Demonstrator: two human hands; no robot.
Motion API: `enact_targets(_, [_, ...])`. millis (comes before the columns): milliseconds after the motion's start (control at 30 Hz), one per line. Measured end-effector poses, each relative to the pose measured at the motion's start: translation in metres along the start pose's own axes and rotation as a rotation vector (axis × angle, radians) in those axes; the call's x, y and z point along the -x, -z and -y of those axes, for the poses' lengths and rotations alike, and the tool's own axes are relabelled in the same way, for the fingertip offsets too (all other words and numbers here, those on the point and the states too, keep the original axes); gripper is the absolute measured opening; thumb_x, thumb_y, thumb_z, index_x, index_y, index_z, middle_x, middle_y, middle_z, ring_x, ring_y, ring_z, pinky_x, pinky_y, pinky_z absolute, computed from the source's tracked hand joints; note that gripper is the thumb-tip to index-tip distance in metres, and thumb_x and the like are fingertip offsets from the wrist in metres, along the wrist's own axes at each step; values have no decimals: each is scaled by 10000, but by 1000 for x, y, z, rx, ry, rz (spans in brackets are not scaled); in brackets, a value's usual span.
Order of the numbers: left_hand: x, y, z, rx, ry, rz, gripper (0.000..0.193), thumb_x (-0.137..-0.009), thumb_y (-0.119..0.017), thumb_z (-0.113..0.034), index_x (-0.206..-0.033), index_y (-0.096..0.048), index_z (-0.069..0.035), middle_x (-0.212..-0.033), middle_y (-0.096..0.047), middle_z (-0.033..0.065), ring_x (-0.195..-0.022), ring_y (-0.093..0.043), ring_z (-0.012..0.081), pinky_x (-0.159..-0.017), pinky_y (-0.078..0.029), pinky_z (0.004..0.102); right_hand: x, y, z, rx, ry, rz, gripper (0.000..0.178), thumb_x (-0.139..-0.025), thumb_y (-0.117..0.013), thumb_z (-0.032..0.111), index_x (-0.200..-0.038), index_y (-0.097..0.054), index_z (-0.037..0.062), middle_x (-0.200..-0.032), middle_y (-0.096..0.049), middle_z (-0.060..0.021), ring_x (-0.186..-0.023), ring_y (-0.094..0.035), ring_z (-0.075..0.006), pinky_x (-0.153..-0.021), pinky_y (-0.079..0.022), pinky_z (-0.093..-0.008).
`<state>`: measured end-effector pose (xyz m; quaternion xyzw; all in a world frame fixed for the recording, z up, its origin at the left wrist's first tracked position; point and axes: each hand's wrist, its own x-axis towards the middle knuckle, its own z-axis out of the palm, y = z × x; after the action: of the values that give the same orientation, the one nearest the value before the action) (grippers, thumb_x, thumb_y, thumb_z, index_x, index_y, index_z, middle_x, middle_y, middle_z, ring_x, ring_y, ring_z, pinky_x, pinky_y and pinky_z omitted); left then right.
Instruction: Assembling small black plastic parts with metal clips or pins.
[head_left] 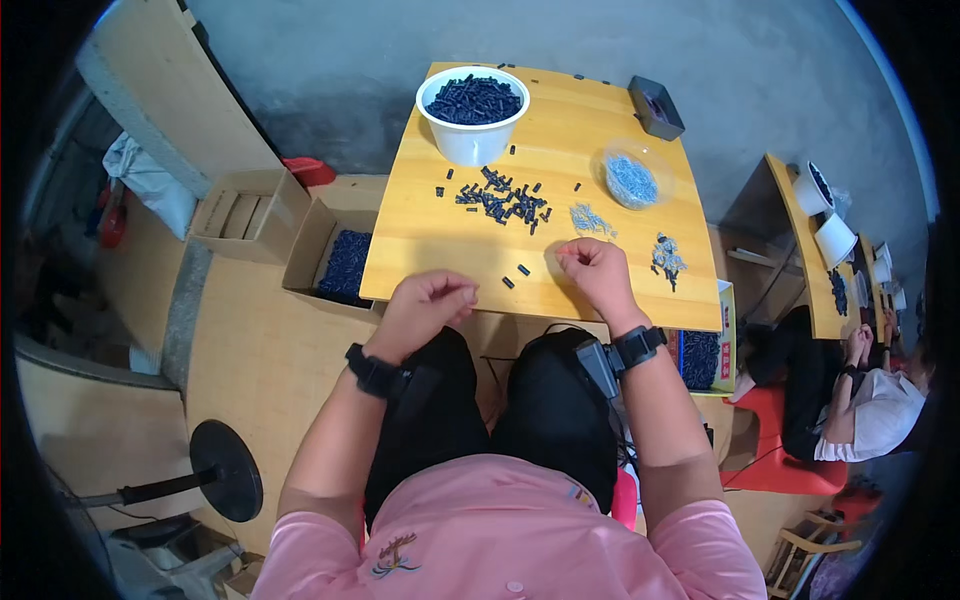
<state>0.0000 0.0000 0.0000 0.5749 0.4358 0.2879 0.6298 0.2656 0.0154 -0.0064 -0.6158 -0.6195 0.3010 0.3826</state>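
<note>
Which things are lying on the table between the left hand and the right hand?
In the head view, two small black pieces lie on the yellow table between the left hand and the right hand, near the front edge.

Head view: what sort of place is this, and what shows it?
Probably a small assembly workshop: a bucket of black parts, a bowl of bluish pieces, and a co-worker seated at another table.
</note>
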Motion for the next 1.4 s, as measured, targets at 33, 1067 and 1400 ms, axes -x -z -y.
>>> enact_targets(33, [-12,-1,3,104,-15,-93,216,-883,-624,-164,-1046,-620,-23,-887,-649,23,-789,-613,100,-700,-511,231,-6,-2,-4,-36,-54,-33,134,-776,-639,101,-851,-692,3,-712,-671,-109,-618,-622,-196,-621,-493,-279])
enact_targets(1067, [-36,13,36,245,-129,-283,169,-893,-590,-75,-1036,-601,14,-903,-645,77,-791,-621,114,-727,-518,221,5,-32,26,232,210,32,110,-741,-628,46,-840,-645,2,-748,-600,-153,-718,-586,-319,-656,-478,-377])
enact_targets(1400, [-33,12,37,232,-118,-296,172,-896,-586,-75,-1041,-599,16,-899,-642,65,-780,-614,100,-724,-512,218,3,-43,24,381,264,28,98,-739,-610,61,-812,-635,1,-775,-600,-149,-778,-585,-330,-701,-491,-400])
